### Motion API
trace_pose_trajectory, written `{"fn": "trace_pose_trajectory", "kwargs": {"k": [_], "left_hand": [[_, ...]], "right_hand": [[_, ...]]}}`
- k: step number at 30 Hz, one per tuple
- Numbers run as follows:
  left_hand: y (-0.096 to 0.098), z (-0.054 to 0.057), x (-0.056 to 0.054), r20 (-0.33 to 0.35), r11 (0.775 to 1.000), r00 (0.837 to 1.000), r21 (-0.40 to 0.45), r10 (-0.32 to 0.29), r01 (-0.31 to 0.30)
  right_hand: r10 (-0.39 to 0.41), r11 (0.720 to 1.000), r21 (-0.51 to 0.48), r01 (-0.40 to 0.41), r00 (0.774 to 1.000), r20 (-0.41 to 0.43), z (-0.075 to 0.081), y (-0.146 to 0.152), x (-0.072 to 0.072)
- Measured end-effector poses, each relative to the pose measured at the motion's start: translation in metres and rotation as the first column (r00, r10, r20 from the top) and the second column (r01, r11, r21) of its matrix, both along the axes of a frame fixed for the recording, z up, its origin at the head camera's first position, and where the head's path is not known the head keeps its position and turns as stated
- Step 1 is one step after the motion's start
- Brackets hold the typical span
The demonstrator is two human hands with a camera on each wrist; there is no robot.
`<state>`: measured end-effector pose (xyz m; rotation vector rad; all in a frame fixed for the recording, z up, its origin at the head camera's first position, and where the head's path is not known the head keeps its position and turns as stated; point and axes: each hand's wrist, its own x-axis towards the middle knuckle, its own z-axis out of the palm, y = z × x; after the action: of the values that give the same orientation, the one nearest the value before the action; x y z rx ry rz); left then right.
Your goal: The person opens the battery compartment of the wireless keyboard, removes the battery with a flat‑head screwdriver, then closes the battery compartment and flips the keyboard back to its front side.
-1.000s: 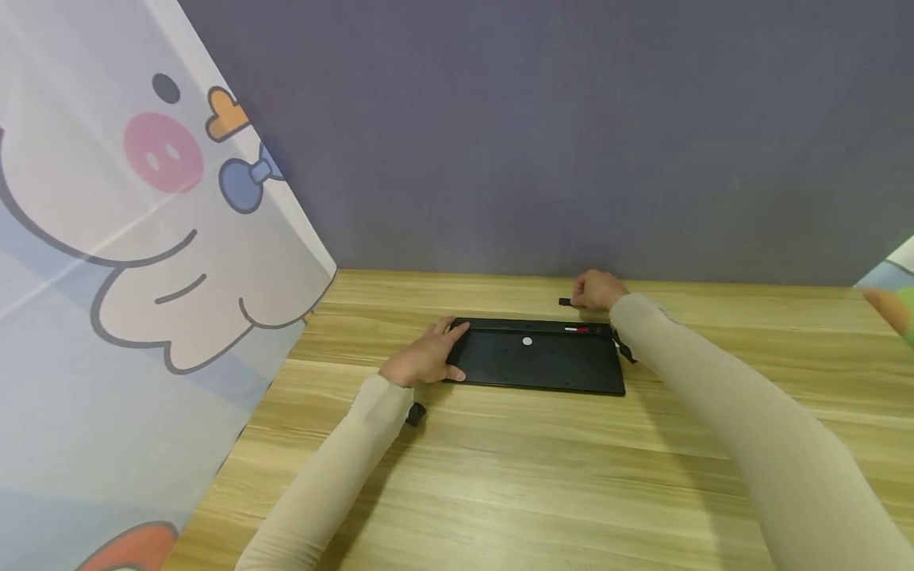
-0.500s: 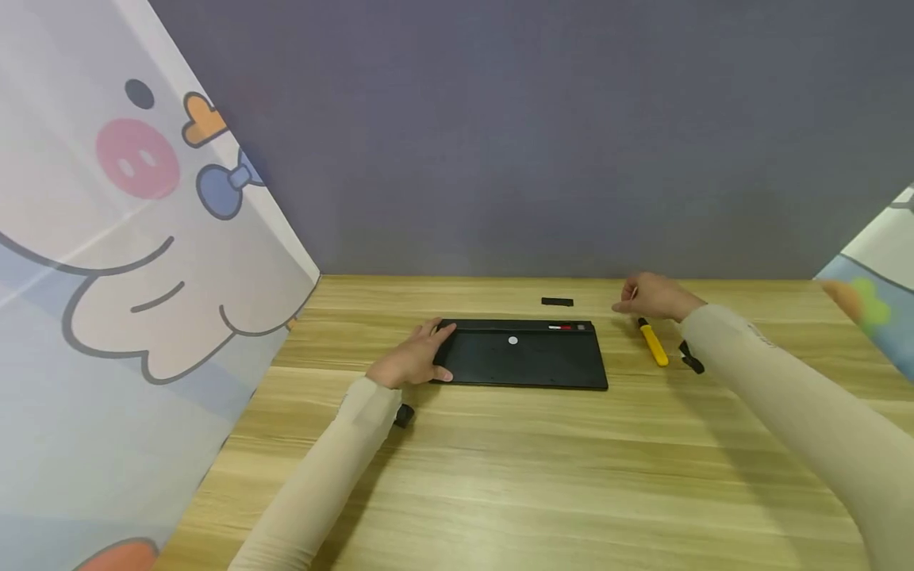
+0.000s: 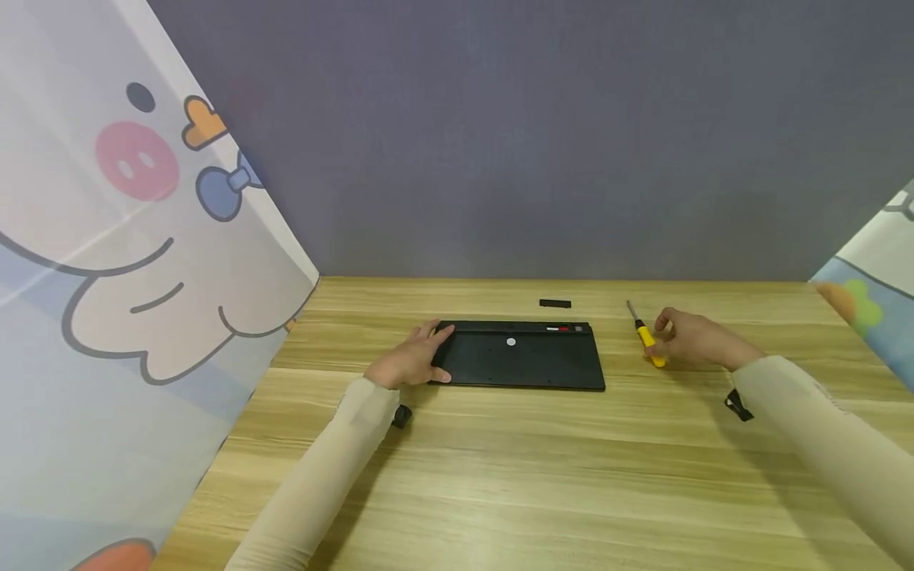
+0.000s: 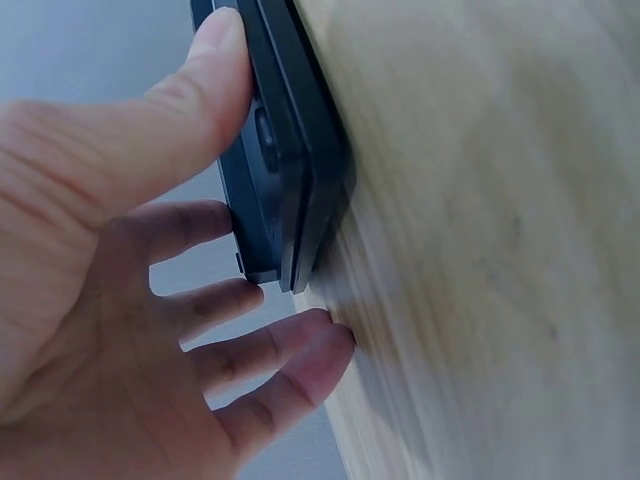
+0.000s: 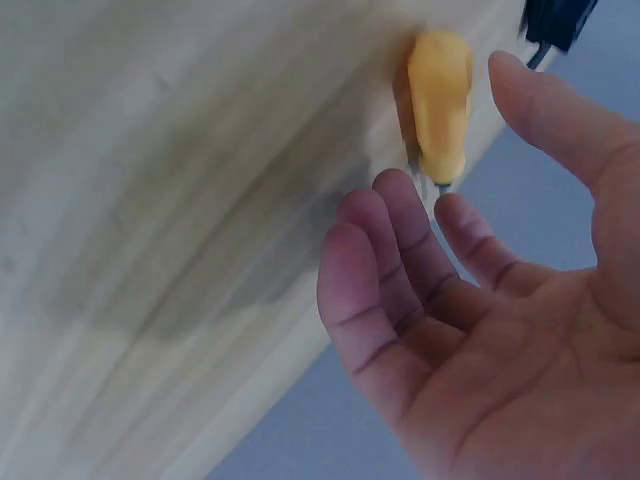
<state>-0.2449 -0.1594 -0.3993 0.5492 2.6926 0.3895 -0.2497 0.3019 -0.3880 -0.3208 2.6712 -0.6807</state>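
Observation:
A black keyboard (image 3: 524,361) lies underside up on the wooden table, with a round white sticker and a small red-and-white piece (image 3: 560,328) in its far strip. My left hand (image 3: 408,358) rests on its left end, fingers spread; the left wrist view has the thumb (image 4: 215,60) lying against the keyboard (image 4: 290,150). To the right lies a screwdriver (image 3: 646,337) with a yellow handle, shaft pointing away. My right hand (image 3: 691,339) hovers beside that handle, fingers loosely bent. In the right wrist view a gap shows between thumb and fingers, and the yellow handle (image 5: 442,100) lies beyond them.
Behind the keyboard lies a short, flat black strip (image 3: 554,303). A grey upright panel (image 3: 535,143) closes off the table's far edge. On the left stands a wall with a cartoon print (image 3: 178,262). Black pieces hang by both wrists.
My right hand has moved from the black strip to the right, then down and nearer beside the screwdriver, which has come into sight. The left hand stays on the keyboard; the head view shifted slightly.

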Motion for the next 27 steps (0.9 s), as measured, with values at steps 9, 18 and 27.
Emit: {"fn": "trace_pose_trajectory", "kwargs": {"k": [9, 18, 27], "left_hand": [[0.000, 0.000, 0.000, 0.001, 1.000, 1.000, -0.003, -0.012, 0.012], [-0.001, -0.003, -0.001, -0.006, 1.000, 1.000, 0.005, -0.011, 0.011], [-0.001, -0.003, -0.002, -0.025, 1.000, 0.999, -0.017, -0.022, 0.021]], "right_hand": [[-0.027, 1.000, -0.002, 0.027, 0.999, -0.028, -0.007, -0.006, 0.010], [-0.020, 1.000, 0.018, 0.021, 0.998, -0.063, -0.014, -0.009, 0.009], [-0.080, 0.997, -0.009, 0.080, 0.963, -0.258, -0.005, -0.011, 0.012]]}}
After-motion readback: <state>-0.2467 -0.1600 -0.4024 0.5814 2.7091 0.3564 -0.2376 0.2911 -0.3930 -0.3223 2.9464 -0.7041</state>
